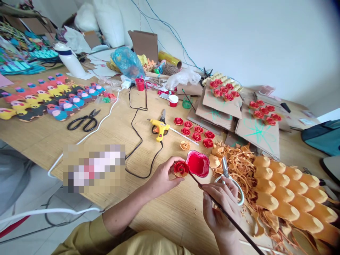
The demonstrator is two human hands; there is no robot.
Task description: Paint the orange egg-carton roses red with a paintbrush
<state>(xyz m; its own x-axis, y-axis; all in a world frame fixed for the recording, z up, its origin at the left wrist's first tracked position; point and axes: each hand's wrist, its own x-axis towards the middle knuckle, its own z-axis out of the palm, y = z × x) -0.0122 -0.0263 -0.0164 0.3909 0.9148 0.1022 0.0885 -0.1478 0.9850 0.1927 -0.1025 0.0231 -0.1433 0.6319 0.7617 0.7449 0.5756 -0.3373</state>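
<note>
My left hand [164, 179] pinches a small paper rose [181, 169], red over most of its petals with orange showing at the lower edge. In my right hand [221, 203] is a long dark paintbrush [233, 224], its tip touching or almost touching the rose's right side. Just behind the rose lies a shallow dish of red paint [198, 163]. White-handled scissors [225, 170] rest beyond my right hand. An unpainted orange rose [185, 145] sits behind the dish, near several red roses [197, 137].
A yellow glue gun [160, 128] with a black cord lies at mid-table, black scissors [84, 121] farther left. Orange scraps [239, 166] and an orange egg tray [289, 191] fill the right. Cardboard sheets [257, 132] behind carry more red roses. Painted egg-carton pieces [39, 95] stand at left.
</note>
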